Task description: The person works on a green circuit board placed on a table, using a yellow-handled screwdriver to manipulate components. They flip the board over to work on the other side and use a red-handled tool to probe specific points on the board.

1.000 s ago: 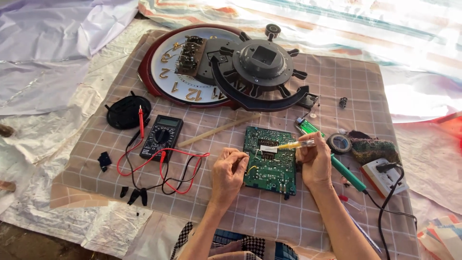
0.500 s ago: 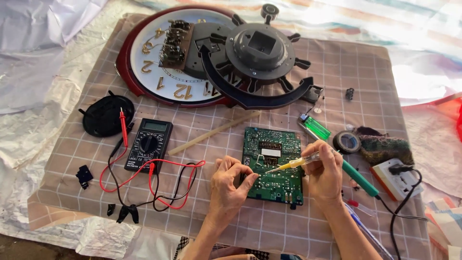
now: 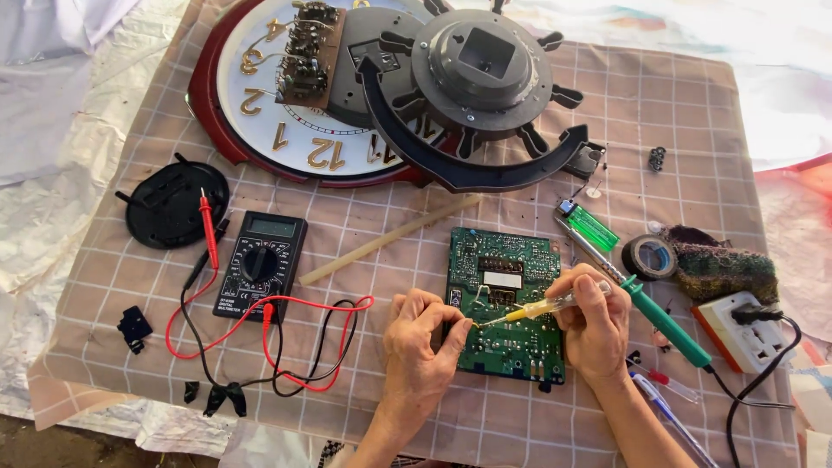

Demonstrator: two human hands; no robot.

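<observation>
A green circuit board lies on the checked cloth in front of me. My left hand pinches a thin white wire at the board's left edge. My right hand grips a small yellow-handled screwdriver, whose tip meets the left fingertips at the board's edge.
A black multimeter with red and black leads lies to the left. A dismantled wall clock fills the far side. To the right lie a green-handled soldering iron, green lighter, tape roll and white power socket.
The view has moved closer and down onto the board. The screwdriver tip has swung left from the board's middle to the left fingertips at its edge.
</observation>
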